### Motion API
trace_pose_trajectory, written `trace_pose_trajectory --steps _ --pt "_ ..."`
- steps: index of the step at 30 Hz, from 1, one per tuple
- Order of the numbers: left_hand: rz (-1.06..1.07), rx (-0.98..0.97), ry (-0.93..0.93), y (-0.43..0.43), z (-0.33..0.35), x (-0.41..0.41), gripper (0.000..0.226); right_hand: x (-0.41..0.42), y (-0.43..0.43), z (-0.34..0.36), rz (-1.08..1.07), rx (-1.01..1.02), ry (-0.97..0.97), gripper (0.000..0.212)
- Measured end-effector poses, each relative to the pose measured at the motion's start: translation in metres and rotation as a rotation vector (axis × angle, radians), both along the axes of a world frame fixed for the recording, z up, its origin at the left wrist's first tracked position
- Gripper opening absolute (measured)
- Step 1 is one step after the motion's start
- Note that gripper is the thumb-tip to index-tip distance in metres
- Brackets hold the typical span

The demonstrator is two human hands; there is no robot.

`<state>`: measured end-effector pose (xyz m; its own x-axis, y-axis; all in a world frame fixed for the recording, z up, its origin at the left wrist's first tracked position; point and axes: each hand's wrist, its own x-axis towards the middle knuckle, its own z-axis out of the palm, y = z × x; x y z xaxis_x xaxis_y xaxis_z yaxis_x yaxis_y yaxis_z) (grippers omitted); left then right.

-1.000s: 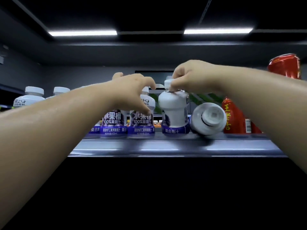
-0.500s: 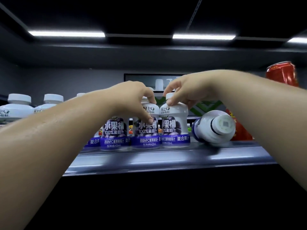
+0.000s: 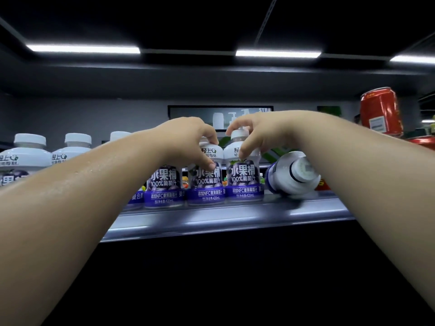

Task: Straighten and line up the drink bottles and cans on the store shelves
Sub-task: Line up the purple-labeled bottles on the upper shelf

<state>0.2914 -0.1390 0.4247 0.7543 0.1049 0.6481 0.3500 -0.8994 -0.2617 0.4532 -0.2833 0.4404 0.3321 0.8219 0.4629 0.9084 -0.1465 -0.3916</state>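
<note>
On the grey shelf point(image 3: 235, 222), left hand point(image 3: 188, 140) gripping one upright grape juice bottle point(image 3: 207, 184), right hand point(image 3: 256, 135) gripping the neighbouring bottle point(image 3: 243, 182) by its neck, toppled bottle point(image 3: 292, 177) lying just beside.

A grey metal shelf point(image 3: 235, 223) carries three upright grape juice bottles close together near its front edge: the left bottle point(image 3: 163, 187), the middle bottle point(image 3: 207, 187) and the right bottle point(image 3: 243, 184), labels facing out. Just right of them a fallen bottle point(image 3: 292, 178) lies on its side, cap toward the camera. Farther left stand more white-capped bottles point(image 3: 28, 156).
</note>
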Motion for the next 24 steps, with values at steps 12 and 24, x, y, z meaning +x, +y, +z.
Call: trace_pose_trajectory --steps 12,24 --pt "0.052 0.116 0.002 -0.030 -0.010 0.013 0.071 0.007 -0.075 -0.013 -0.033 -0.079 -0.335 0.074" --pt "0.095 0.014 0.056 -0.066 -0.003 0.063 0.058 0.041 -0.106 -0.034 0.104 0.067 -0.534 0.032"
